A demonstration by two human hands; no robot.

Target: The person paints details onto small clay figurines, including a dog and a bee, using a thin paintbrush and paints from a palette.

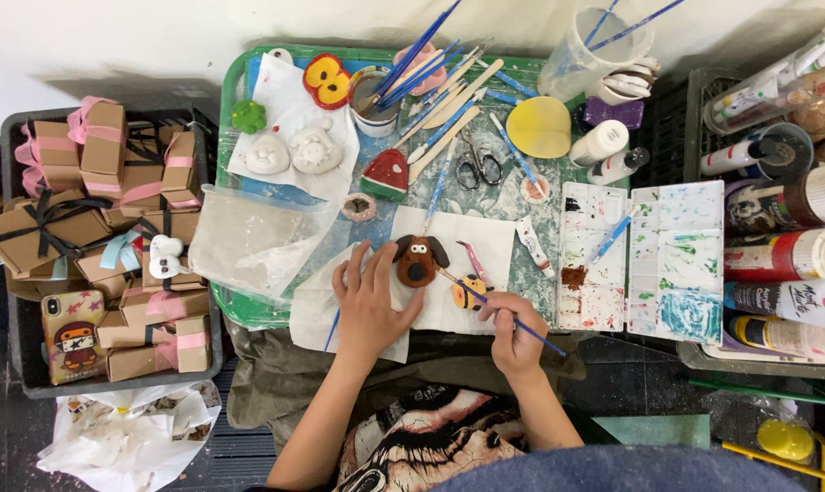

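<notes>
I'm looking down on a small craft-painting workshop. Around the green tray [233, 87] lie painted clay figurines; right of it sit stained paint palettes [640, 260] and paint bottles [786, 255]; left, a crate of ribboned gift boxes [103, 237]; brushes fill a cup [373, 100] on it.

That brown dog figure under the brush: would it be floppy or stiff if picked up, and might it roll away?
The brown dog figure looks moulded and solid, so probably stiff and perhaps breakable if dropped. It lies flat on white paper, so rolling seems unlikely. The left hand steadies it, suggesting it slides easily when the brush pushes.
</notes>
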